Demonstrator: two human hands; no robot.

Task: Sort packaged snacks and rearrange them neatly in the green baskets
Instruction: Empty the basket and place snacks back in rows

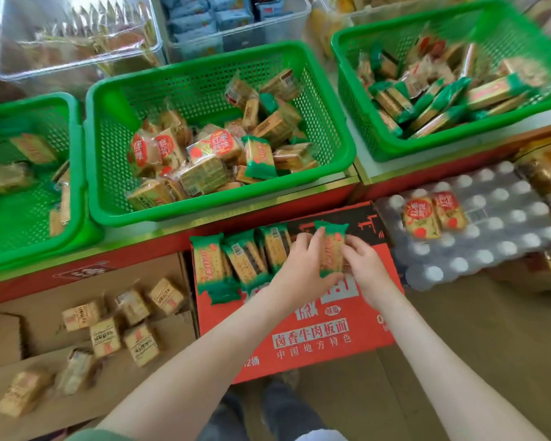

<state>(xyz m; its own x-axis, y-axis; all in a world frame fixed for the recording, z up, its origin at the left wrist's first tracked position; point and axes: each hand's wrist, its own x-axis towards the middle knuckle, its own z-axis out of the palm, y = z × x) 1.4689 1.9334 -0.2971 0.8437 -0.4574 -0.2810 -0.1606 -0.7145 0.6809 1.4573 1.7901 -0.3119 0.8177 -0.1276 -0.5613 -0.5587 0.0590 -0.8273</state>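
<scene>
Below the green baskets [204, 215], a red carton [315, 338] carries a row of cracker packets [236, 265]. The left hand [303, 265] and right hand [366, 265] pinch the end packet [331, 249] by its sides with curled fingers. Likely light, crinkly, brittle: grip edges gently.

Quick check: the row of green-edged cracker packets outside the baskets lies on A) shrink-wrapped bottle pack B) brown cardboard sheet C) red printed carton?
C: the green-edged cracker packets rest on the red printed carton; the left hand and right hand hold a further green-edged packet there.
</scene>
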